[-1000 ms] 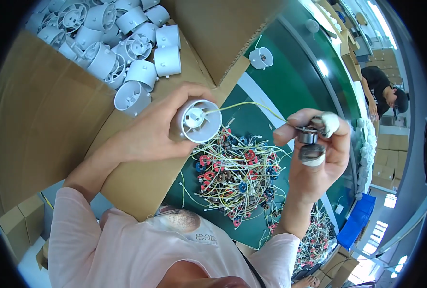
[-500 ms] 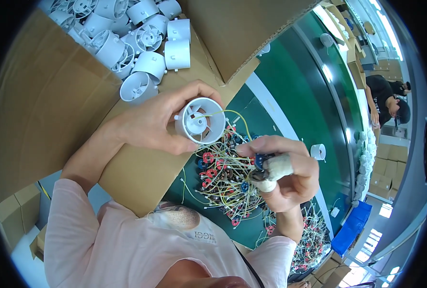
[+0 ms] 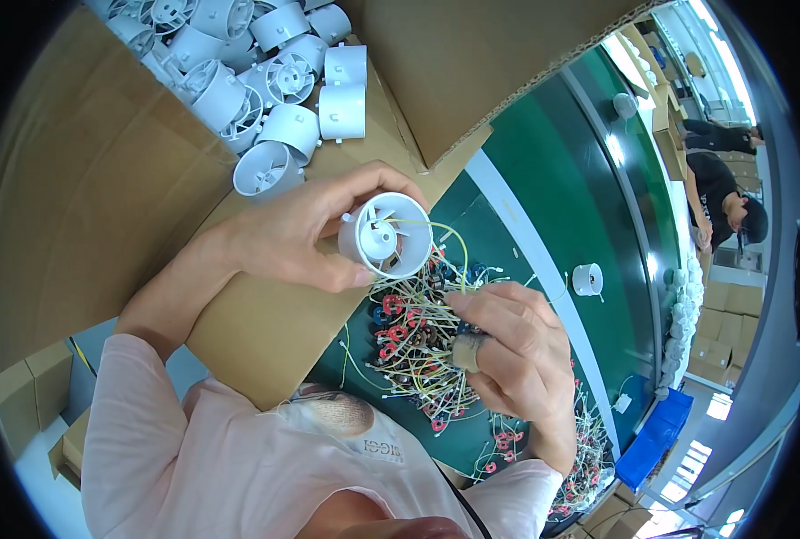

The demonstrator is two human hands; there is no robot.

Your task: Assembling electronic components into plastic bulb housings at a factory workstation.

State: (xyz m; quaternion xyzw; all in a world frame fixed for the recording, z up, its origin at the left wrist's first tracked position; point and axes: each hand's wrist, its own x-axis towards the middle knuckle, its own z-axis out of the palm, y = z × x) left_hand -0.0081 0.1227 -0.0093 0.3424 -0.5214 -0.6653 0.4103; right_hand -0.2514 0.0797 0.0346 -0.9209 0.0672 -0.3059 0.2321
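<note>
My left hand (image 3: 283, 238) grips a white plastic fan housing (image 3: 379, 239), a short open cylinder with a hub and spokes, its open end turned toward me. From inside it a thin yellow wire (image 3: 457, 235) arcs over the rim to the right. The wire's other end is pinched between the thumb and forefinger of my right hand (image 3: 521, 355). Pale tape covers one right fingertip. A small dark part shows beside that taped finger, mostly hidden. Under both hands lies a heap of small wired coil parts (image 3: 418, 359) in red, blue and black.
An open cardboard box (image 3: 85, 198) at upper left holds several white housings (image 3: 290, 126). A green conveyor (image 3: 553, 171) runs along the right, carrying a white housing (image 3: 587, 279). A blue bin (image 3: 653, 440) stands at lower right. Across the line is another person (image 3: 719, 198).
My right hand has turned and closed in on the wire; the dark part it held in plain view is now mostly hidden. The conveyor's white housing appears slightly farther left. My left hand keeps its grip.
</note>
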